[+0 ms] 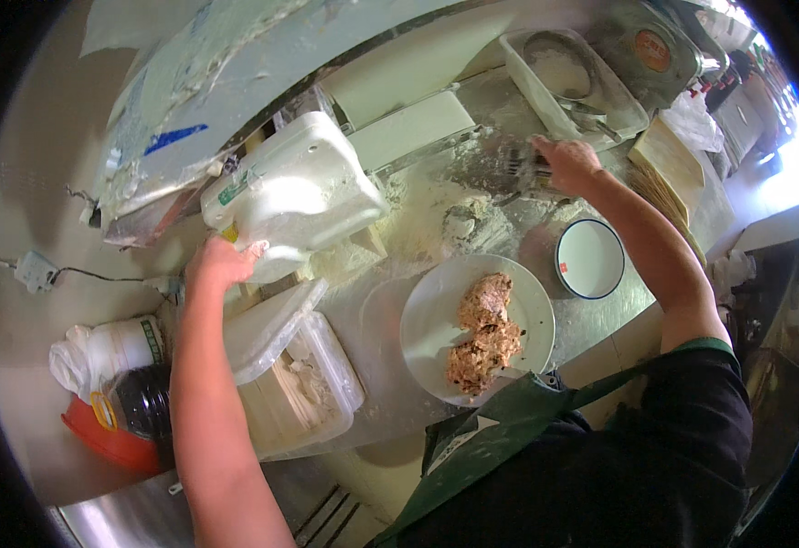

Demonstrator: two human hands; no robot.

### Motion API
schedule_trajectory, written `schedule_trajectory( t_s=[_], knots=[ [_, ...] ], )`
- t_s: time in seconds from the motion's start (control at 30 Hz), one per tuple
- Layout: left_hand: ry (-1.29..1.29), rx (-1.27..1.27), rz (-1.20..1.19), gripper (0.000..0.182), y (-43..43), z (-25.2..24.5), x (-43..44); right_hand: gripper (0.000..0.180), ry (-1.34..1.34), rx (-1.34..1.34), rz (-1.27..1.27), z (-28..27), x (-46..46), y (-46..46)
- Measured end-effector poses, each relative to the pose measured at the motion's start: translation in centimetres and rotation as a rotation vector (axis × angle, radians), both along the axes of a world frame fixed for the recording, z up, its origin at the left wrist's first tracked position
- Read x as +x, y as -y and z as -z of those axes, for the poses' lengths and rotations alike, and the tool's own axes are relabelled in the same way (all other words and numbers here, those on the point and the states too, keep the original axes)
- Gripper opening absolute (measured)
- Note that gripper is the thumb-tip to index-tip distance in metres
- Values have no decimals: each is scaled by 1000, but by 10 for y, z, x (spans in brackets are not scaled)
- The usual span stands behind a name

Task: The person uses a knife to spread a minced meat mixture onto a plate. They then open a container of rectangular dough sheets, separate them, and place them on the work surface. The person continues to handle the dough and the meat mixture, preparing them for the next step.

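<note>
My left hand (224,264) grips the near end of a large white plastic container (296,185), which bears green writing. My right hand (572,164) is over the far right of a floury metal worktop (385,322). Its fingers are curled beside a blurred dark object (522,163); whether they hold it is unclear. Between my arms, a white plate (427,329) carries two lumps of minced filling (485,332). Right of the plate is a white enamel bowl (591,259) with a blue rim. Loose flour (471,222) lies heaped behind the plate.
A clear plastic box (351,404), its lid (276,335) askew, holds pale flat pieces. At the back right, a plastic tub (636,130) contains a round sieve (557,65) and a metal tool. A straw brush (656,192) is near my right forearm. A dark bottle (142,401) stands left.
</note>
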State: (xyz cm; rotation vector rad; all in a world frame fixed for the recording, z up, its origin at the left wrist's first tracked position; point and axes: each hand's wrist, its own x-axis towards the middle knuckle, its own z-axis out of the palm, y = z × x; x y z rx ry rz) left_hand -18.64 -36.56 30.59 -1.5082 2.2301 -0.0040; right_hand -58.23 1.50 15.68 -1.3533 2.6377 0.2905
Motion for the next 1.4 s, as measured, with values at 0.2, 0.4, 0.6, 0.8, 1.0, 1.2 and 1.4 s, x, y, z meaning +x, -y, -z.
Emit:
schedule_trajectory(
  t_s=[0.2,0.4,0.6,0.8,1.0,1.2,1.4],
  knots=[
    [-1,13,14,88,15,11,5,75,-124,-38,89,8,-3,-15],
    [-50,-4,98,93,24,21,9,67,-62,-684,-152,-16,93,-76],
    [109,-2,-13,82,10,9,-2,17,578,-1036,237,29,187,-208],
    [-184,-280,195,75,-14,12,19,18,516,-839,404,131,201,-257],
    [-1346,-828,432,22,-99,18,222,18,28,-570,404,181,201,-236],
    [-887,-379,-281,27,-139,118,367,21,-84,-532,368,188,202,-229],
    [-607,-210,-379,44,-78,186,377,32,-60,-422,451,185,201,-227]
  ],
)
